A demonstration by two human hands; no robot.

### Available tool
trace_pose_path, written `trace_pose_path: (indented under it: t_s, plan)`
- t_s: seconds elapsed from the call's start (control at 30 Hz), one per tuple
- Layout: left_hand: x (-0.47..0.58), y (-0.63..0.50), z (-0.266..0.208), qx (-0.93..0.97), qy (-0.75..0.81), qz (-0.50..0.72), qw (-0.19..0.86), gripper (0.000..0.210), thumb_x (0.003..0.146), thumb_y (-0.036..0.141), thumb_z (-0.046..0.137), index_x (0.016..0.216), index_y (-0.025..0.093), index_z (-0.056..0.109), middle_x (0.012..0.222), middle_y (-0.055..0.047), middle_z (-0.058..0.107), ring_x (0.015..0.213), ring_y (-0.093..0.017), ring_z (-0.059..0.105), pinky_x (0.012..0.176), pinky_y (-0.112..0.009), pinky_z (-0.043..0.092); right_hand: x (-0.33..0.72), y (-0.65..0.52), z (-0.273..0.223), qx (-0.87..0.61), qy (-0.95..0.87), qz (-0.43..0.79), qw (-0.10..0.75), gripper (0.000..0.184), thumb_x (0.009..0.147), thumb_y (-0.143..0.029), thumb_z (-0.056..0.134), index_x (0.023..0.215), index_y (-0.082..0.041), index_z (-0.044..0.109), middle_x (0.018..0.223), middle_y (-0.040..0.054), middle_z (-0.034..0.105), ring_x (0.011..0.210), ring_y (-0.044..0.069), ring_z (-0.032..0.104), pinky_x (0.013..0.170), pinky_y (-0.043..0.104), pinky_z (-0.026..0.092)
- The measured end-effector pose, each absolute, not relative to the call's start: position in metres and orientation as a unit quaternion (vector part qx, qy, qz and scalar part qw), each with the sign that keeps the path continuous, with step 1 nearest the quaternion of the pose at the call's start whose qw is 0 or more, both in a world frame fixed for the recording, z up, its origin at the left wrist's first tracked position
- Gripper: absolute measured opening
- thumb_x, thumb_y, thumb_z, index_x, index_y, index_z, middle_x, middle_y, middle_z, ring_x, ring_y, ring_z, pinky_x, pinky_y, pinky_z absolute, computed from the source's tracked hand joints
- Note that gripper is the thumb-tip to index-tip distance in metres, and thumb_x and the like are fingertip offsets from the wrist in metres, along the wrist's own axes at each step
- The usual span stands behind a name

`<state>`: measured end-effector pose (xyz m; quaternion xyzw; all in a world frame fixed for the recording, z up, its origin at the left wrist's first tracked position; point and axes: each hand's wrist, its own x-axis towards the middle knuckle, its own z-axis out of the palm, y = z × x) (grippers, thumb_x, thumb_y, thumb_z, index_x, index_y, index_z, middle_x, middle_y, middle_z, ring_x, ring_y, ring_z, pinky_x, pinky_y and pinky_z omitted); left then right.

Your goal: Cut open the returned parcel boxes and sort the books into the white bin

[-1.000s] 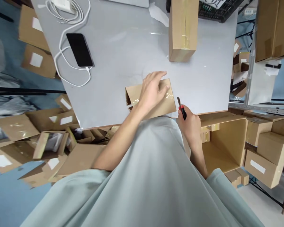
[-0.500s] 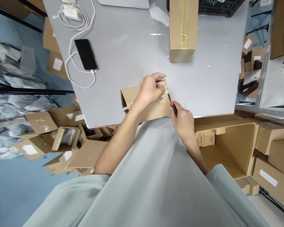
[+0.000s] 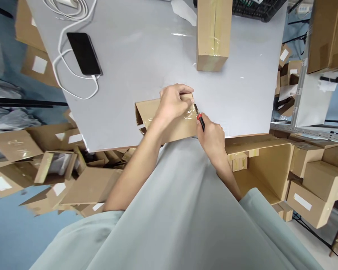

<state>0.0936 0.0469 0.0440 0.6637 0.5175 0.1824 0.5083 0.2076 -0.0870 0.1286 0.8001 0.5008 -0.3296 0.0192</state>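
A small cardboard box (image 3: 180, 129) lies at the table's near edge, its left end open and clear tape on its right end. My left hand (image 3: 173, 100) grips the box's top at the right end, thumb and fingers bent over the far corner. In my right hand (image 3: 212, 135) is a black and red utility knife (image 3: 201, 120), its blade pointing up and away from me. The blade tip is at the box's right edge, by the tape; whether it touches cannot be made out.
On the grey table (image 3: 129, 56) a taped long box (image 3: 213, 41) stands beyond my hands. A phone (image 3: 84, 54) with a white cable lies at left, a black crate (image 3: 259, 9) at the back right. Cardboard boxes (image 3: 90, 187) crowd the floor; a large open carton (image 3: 270, 168) sits at right.
The view has shifted, so the table's things appear further left and slightly higher. Both hands keep their hold on the box and the knife, with the blade still at the right edge.
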Motion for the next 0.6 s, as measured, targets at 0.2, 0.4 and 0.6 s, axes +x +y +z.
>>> trace_pose_path:
  t_s: [0.2,0.4,0.6]
  plan:
    - [0.094,0.046,0.032,0.666,0.513,0.211,0.5,0.029,0.08,0.015,0.076,0.106,0.024,0.084,0.114,-0.004,0.085,0.117,-0.031,0.077,0.121,-0.051,0.054,0.197,-0.086,0.127,0.82,0.473,-0.32,0.036,0.04,0.119,-0.029,0.04,0.151,-0.017,0.06,0.101,0.0129,0.083,0.094,0.031,0.08,0.089,0.039,0.055]
    - [0.092,0.047,0.025,0.673,0.503,0.214,0.498,0.03,0.079,0.015,0.076,0.107,0.024,0.084,0.115,-0.004,0.084,0.118,-0.031,0.077,0.124,-0.053,0.051,0.188,-0.078,0.124,0.821,0.485,-0.296,0.048,0.042,0.117,-0.024,0.037,0.15,-0.012,0.059,0.097,0.0162,0.082,0.095,0.032,0.08,0.089,0.043,0.06]
    - [0.092,0.047,0.024,0.669,0.501,0.213,0.506,0.03,0.081,0.017,0.081,0.11,0.025,0.082,0.118,-0.004,0.085,0.12,-0.029,0.077,0.122,-0.049,0.052,0.183,-0.057,0.138,0.808,0.503,-0.296,0.082,0.04,0.111,-0.007,0.034,0.132,-0.01,0.069,0.109,0.0201,0.081,0.106,0.032,0.08,0.089,0.041,0.062]
